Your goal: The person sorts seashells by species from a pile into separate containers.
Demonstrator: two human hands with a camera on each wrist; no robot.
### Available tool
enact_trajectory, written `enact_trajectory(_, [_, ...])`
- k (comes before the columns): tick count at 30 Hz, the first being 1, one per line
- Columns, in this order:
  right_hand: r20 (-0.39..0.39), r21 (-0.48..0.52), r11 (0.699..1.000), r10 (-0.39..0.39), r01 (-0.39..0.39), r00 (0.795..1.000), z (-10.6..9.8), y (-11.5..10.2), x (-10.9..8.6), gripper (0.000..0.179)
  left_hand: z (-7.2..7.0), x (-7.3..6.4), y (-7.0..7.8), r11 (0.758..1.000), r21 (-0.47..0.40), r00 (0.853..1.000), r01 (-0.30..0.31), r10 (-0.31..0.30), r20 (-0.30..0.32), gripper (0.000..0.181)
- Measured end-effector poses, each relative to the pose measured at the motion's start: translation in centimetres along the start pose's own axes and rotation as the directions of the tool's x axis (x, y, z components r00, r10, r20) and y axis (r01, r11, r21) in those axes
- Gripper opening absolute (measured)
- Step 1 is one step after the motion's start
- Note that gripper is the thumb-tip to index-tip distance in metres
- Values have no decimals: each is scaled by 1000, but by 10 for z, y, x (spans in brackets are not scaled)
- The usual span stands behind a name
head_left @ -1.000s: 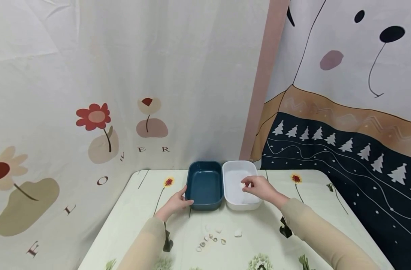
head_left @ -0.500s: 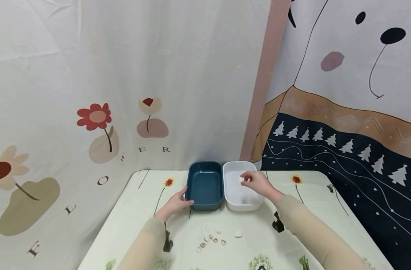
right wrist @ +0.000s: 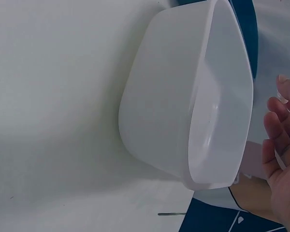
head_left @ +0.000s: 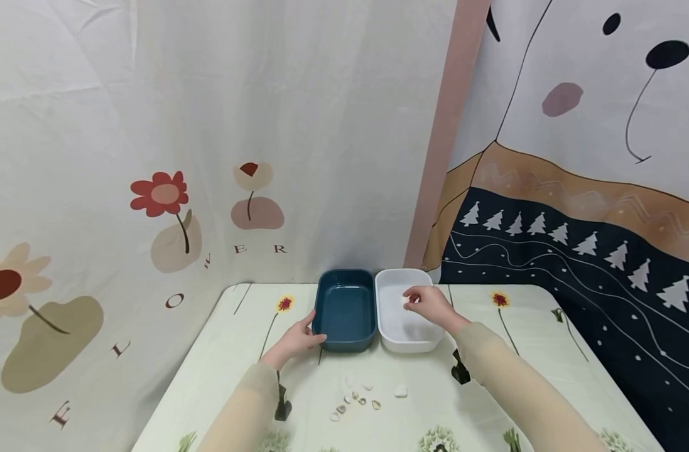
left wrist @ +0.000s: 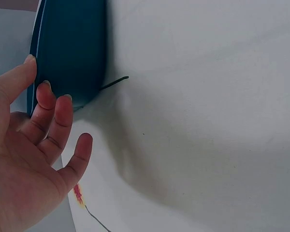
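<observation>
At the left wall of a dark blue rectangular dish point(head_left: 345, 311), my left hand point(head_left: 293, 342) holds the rim, thumb point(left wrist: 25, 72) at the edge and fingers point(left wrist: 60, 123) bent by the outer side. My right hand point(head_left: 431, 304) hovers over a white dish point(head_left: 390, 323) of similar shape. Between its thumb and fingertips it pinches a small whitish shell point(right wrist: 282, 98), mostly covered by the fingers. Several small shells point(head_left: 362, 401) lie scattered on the table nearer to me. A larger white shell point(head_left: 401, 391) rests to their right.
Both dishes stand side by side at the back of the table point(head_left: 225, 370), which has a pale flower-print cloth. A light curtain point(head_left: 344, 125) hangs close behind them. To the right is a bear-print cloth point(head_left: 581, 251).
My right hand has risen slightly over the white dish, the shell still pinched. The left hand keeps its place at the blue dish. The head view has shifted a little.
</observation>
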State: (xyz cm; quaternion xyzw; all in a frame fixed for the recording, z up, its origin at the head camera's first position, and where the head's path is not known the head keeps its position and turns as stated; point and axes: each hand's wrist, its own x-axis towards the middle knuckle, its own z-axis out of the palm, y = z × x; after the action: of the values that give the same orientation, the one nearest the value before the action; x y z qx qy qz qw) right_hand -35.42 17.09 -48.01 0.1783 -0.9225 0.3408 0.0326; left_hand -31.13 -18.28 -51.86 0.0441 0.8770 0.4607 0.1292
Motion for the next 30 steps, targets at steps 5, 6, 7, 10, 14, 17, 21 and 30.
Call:
enact_trajectory(5, [0,-22,1000,-1,1,1000,2,3,3,20,-2,1,-1,1000,7,1000,-5,5,-11,80])
enact_trajectory(6, [3,-22,1000,7,-7,1000,2,3,3,20,-2,1,-2,1000,7,1000,-5,6,-10,81])
enact_trajectory(7, [6,-22,1000,13,-13,1000,2,3,3,20,-1,1,-3,1000,7,1000,-7,7,-8,81])
enact_trajectory(10, [15,-27,999,32,-31,999,3,4,4,20,0,1,-5,1000,6,1000,-10,10,-2,81])
enact_trajectory(14, [24,-20,998,56,-55,998,4,3,5,21,2,1,-5,1000,12,1000,-18,18,-8,81])
enact_trajectory(17, [24,-17,998,64,-64,998,5,2,7,21,1,1,-4,1000,15,1000,-18,18,-11,80])
enact_trajectory(21, [23,-23,998,66,-65,998,7,2,10,21,1,0,-3,1000,19,1000,-17,17,-10,81])
enact_trajectory(30, [0,-39,995,87,-87,996,10,1,12,24,2,1,-4,1000,16,1000,-14,14,-15,81])
